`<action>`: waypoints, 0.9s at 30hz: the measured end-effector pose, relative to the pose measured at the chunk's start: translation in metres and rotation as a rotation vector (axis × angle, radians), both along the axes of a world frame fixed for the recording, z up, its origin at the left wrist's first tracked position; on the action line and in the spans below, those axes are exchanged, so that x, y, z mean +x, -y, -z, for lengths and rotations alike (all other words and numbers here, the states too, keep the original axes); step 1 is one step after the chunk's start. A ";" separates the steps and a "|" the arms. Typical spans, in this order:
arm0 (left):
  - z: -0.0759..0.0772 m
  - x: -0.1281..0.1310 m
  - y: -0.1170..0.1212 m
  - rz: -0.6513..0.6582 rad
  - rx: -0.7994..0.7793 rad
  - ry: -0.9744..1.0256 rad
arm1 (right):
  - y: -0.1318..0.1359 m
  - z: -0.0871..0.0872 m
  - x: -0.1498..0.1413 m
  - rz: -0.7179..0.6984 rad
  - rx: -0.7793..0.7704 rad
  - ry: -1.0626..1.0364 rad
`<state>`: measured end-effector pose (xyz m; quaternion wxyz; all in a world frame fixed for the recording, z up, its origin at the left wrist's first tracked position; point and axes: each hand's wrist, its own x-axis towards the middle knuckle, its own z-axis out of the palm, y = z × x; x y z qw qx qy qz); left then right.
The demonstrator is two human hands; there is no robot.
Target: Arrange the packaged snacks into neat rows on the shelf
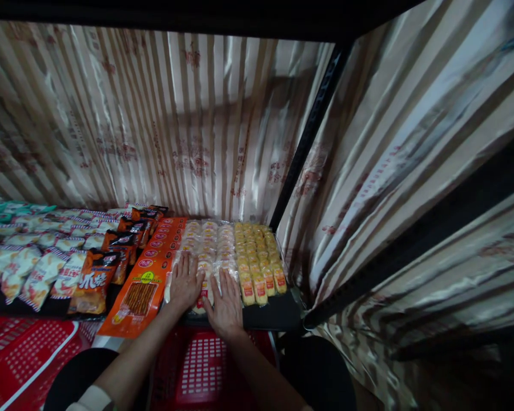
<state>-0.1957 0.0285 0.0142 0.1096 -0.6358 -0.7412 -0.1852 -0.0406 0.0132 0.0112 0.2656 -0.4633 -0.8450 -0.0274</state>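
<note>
Both hands rest on rows of small white wrapped snacks (209, 235) laid along a black shelf (265, 317). My left hand (185, 284) lies flat over the left side of these rows, fingers stretched forward. A short way to its right, my right hand (225, 302) spreads over the front packs, thumb out to the side. Part of the white packs is hidden under the hands. Right of them stand rows of yellow wrapped snacks (259, 260). A long orange snack bag (142, 285) lies on the left, beside my left hand.
Orange-and-black bags (95, 279) and many white snack bags (40, 271) fill the shelf's left part. Red baskets (25, 357) sit below, one red basket (203, 365) between my knees. A black post (312, 125) and striped curtains (214, 114) close off the back and right.
</note>
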 end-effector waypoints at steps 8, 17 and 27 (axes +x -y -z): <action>-0.001 0.004 0.021 0.093 0.249 0.093 | -0.001 0.002 0.001 0.000 0.005 -0.001; 0.032 0.031 0.078 0.259 0.237 0.084 | -0.001 0.004 0.001 0.002 0.008 -0.008; 0.040 0.030 0.072 0.249 0.229 0.032 | -0.001 0.005 0.003 -0.021 0.016 0.001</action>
